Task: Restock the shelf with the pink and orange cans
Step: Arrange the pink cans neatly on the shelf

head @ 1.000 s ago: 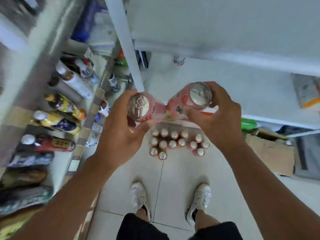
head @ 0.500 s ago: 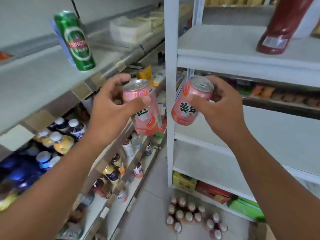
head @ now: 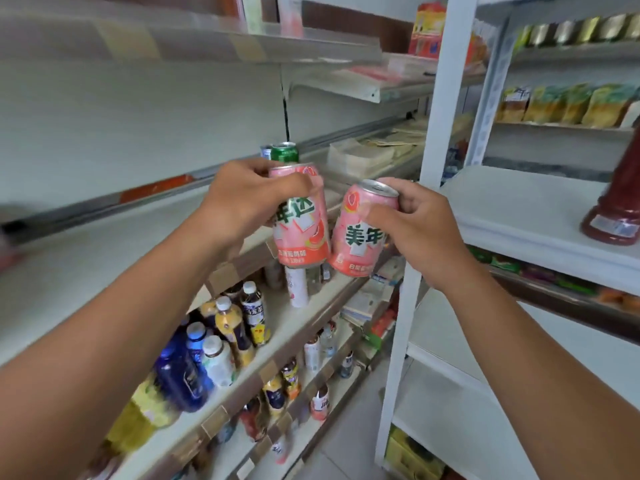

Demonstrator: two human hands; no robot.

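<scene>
Pink aluminium drink cans, one in each bare hand, are held up in the air in front of shop shelving. The fingers of the left hand curl round the top half of the left pink can, with the thumb across its front. This can is upright, and its green lettering and a peach picture face the viewer. The right hand grips the right pink can near its rim, thumb on the front and fingers curled behind. This can tilts, its silver lid leaning to the right. The cans' lower edges are touching or nearly so; I cannot tell which.

Just behind the left hand, a green aluminium can stands on the wide white metal shelf that runs along the left. Directly below the held cans, a slim white can stands on the next shelf down. Nearer and further left on that lower shelf is a cluster of plastic bottles in yellow, dark and blue. Lower shelves hold more small bottles.

To the right of the hands rises a white metal upright post. Beyond it, a white shelf board carries a dark red bottle at the right edge. Higher up on the far right sits a row of yellow-green packets.
</scene>
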